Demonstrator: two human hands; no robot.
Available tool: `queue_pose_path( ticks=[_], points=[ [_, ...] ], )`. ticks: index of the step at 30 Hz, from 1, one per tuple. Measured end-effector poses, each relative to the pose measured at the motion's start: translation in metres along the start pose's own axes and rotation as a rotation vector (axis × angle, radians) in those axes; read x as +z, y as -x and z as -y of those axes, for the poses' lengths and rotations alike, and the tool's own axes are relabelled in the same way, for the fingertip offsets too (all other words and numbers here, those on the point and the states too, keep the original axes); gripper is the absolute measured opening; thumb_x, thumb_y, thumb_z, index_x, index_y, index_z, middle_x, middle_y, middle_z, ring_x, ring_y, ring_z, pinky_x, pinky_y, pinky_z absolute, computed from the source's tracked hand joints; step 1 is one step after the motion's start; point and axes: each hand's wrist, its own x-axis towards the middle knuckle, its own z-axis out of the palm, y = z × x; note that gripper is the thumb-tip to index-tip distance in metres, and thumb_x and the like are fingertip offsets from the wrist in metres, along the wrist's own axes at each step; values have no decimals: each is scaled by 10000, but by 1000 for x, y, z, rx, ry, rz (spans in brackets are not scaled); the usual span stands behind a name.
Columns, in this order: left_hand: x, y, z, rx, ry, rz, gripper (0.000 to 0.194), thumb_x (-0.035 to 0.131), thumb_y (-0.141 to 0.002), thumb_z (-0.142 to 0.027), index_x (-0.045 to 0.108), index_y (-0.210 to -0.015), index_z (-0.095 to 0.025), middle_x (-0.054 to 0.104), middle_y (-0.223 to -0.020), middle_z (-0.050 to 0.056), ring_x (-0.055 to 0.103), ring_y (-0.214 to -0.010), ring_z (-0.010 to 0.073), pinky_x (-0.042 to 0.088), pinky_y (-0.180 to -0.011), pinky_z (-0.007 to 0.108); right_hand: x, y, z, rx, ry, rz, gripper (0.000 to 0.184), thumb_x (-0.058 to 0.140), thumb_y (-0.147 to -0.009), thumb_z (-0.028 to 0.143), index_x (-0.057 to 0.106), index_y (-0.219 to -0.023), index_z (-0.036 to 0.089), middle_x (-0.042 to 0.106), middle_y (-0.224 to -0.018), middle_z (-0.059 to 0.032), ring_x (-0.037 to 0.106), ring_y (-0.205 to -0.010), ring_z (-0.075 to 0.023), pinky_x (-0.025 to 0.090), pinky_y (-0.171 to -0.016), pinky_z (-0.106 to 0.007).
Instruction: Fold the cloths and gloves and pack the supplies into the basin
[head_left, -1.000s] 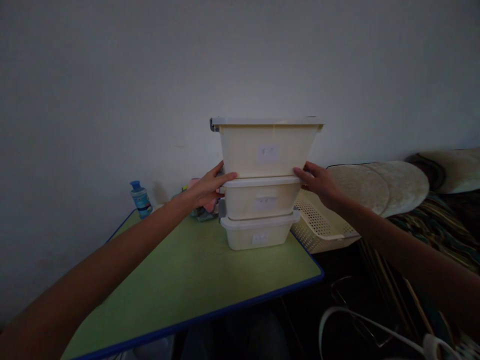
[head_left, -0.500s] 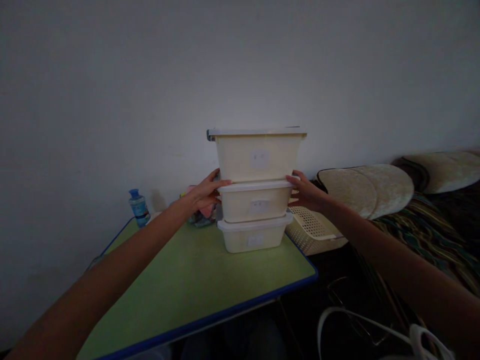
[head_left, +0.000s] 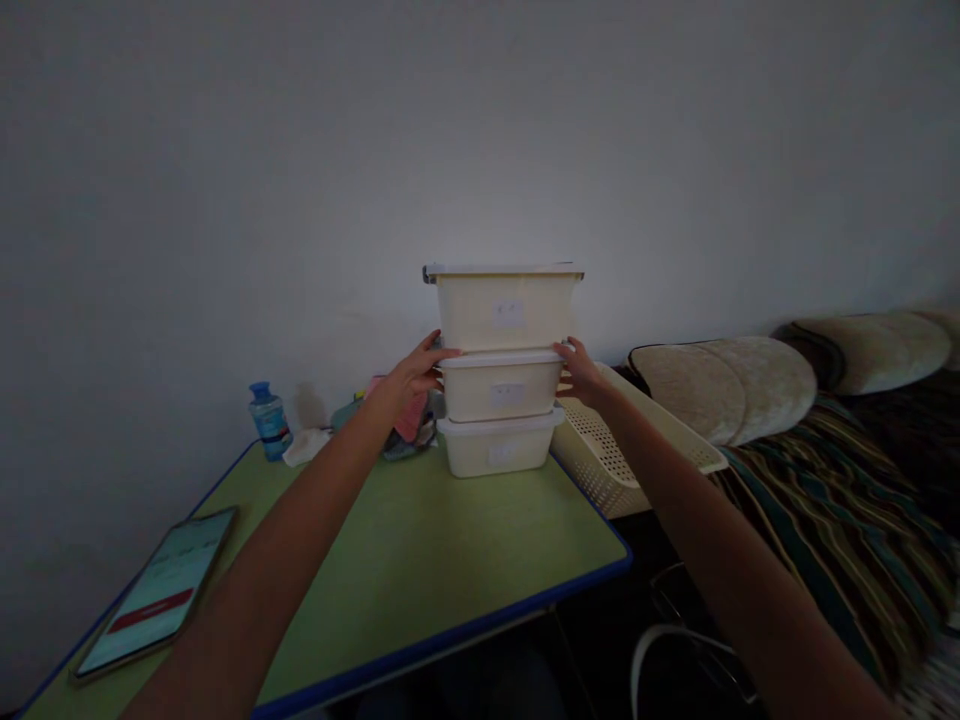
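Note:
Three cream lidded storage boxes are stacked upright near the back of the green table [head_left: 420, 560]: a top box [head_left: 472, 320], a middle box [head_left: 480, 395] and a bottom box [head_left: 480, 455]. Each has a pale label on its front. My left hand [head_left: 420, 372] grips the left side of the middle box, its thumb over the lid's rim. On the opposite side, my right hand [head_left: 577, 372] grips the same box, thumb also at the lid's rim. The fingers around the sides are partly hidden.
A blue bottle [head_left: 270, 425], white cloth [head_left: 306, 446] and a pink item [head_left: 410, 418] lie at the back left. A tablet [head_left: 157, 590] rests at the left edge. Right of the table are a cream perforated basket [head_left: 592, 450] and a sofa with a striped cover [head_left: 847, 510].
The stack, with both my hands on its sides, looks slightly smaller and farther back toward the wall. The view has shifted, so the tablet and more of the basket show.

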Motion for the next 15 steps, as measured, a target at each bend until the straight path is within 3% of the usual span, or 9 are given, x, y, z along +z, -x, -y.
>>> queue_pose_path(
  ticks=[15],
  points=[
    [-16,-60,8,26,-13,-1,889,788,-474,-163,399,-1261,-303,571,-1153,110,605,-694,194,491,-552,337,16,-50,-10,-23,16,-104,501,433,-771,528,346,-1227,342,498,-1190,-68,562,-835,-192,502,-663,-364]
  ],
)
